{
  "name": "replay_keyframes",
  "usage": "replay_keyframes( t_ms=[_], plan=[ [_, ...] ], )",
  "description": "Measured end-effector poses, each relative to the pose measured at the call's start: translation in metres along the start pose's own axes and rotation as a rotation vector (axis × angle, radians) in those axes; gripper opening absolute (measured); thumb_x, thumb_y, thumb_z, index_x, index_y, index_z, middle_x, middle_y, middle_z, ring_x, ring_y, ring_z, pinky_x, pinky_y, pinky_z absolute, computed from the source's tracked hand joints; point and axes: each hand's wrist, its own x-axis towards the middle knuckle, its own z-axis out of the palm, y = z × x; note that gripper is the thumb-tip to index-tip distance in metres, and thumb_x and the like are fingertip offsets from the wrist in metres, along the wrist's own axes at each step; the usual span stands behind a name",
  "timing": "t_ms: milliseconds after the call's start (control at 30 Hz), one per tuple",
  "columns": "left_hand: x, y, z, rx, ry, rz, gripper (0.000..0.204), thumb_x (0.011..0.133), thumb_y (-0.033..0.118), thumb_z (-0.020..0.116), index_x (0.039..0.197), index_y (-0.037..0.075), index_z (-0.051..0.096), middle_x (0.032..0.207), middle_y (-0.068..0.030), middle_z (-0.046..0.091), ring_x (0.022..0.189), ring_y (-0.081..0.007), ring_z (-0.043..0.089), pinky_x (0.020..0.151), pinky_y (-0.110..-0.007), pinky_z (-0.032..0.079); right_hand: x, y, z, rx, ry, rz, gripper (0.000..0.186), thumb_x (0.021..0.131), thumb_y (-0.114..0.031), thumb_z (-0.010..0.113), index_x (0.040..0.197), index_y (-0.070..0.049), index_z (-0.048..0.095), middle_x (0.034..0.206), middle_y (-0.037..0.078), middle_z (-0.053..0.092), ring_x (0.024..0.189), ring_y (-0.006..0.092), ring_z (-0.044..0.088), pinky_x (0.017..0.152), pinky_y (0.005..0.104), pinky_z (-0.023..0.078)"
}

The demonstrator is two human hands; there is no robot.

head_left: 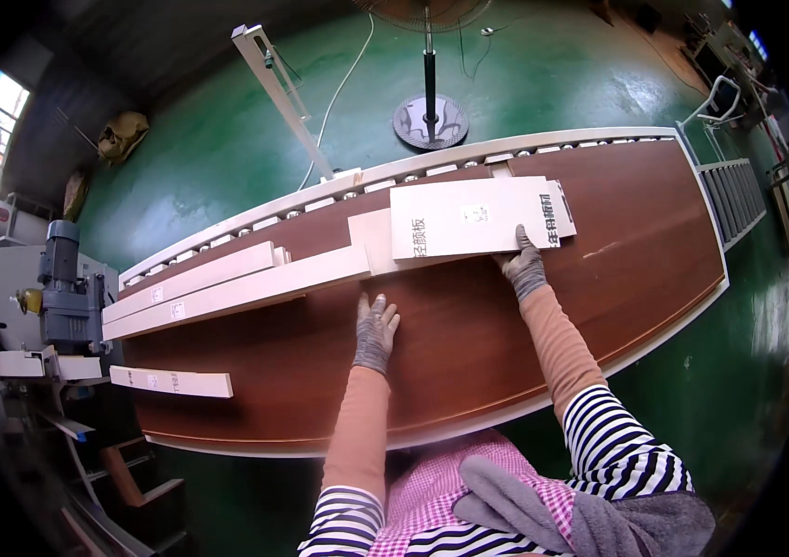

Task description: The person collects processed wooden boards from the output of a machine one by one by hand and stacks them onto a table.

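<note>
My right hand (526,269), in a grey glove, holds the near edge of a pale rectangular board (469,209). One digit lies over the board's top; the rest of that grip is partly hidden. This board rests on other pale boards, whose edges show at its right and left. My left hand (376,336), gloved too, has its fingers apart and holds nothing. It is over the brown wooden surface (450,371), just below the end of a long pale strip (273,286). Another pale strip (236,269) lies behind that one.
A short pale strip (171,382) lies at the left near side. A grey motor and machine (65,288) stand at the left end. Rollers in a white frame (320,190) run along the far edge. Beyond are a post (283,102) and a standing fan (430,116).
</note>
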Motion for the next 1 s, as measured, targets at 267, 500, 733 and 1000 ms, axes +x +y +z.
replay_keyframes(
  t_ms=[267, 500, 733, 1000],
  plan=[
    [0.032, 0.002, 0.035, -0.176, 0.105, 0.038, 0.088, 0.092, 0.01, 0.065, 0.156, 0.025, 0.006, 0.156, -0.0179, 0.026, 0.143, -0.0425, 0.027, 0.113, -0.056, 0.028, 0.01, 0.014, 0.002, -0.015, 0.005, 0.096, 0.055, 0.085, -0.017, 0.075, 0.134, -0.012, 0.05, 0.132, 0.011, 0.056, 0.123, 0.038, 0.051, 0.1, 0.0697, 0.043],
    [0.035, 0.008, 0.048, -0.162, 0.155, 0.042, 0.085, 0.093, 0.004, 0.06, 0.155, 0.029, 0.008, 0.154, -0.0164, 0.03, 0.14, -0.0418, 0.032, 0.111, -0.055, 0.033, -0.007, -0.056, 0.01, -1.225, 0.155, 0.46, 0.064, 0.088, -0.056, 0.065, 0.123, -0.005, 0.048, 0.107, 0.022, 0.065, 0.091, 0.0386, 0.068, 0.072, 0.0465, 0.06],
    [0.04, -0.017, 0.088, -0.185, 0.179, -0.041, 0.074, 0.094, 0.014, 0.065, 0.152, 0.018, 0.019, 0.156, -0.0177, 0.023, 0.139, -0.0431, 0.034, 0.108, -0.057, 0.038, 0.047, -0.199, -0.012, -1.937, 0.442, -0.669, 0.073, 0.085, -0.06, 0.065, 0.124, 0.001, 0.059, 0.121, 0.025, 0.062, 0.115, 0.0325, 0.06, 0.1, 0.0406, 0.045],
    [0.059, -0.022, 0.105, -0.219, 0.295, 0.038, 0.061, 0.095, 0.017, 0.065, 0.141, 0.0, 0.028, 0.14, -0.0228, 0.037, 0.134, -0.0416, 0.038, 0.104, -0.053, 0.048, 0.08, -0.163, 0.002, -2.107, 0.504, -0.49, 0.081, 0.072, -0.068, 0.072, 0.124, -0.006, 0.063, 0.125, 0.024, 0.061, 0.117, 0.0359, 0.059, 0.101, 0.0438, 0.045]
  ],
)
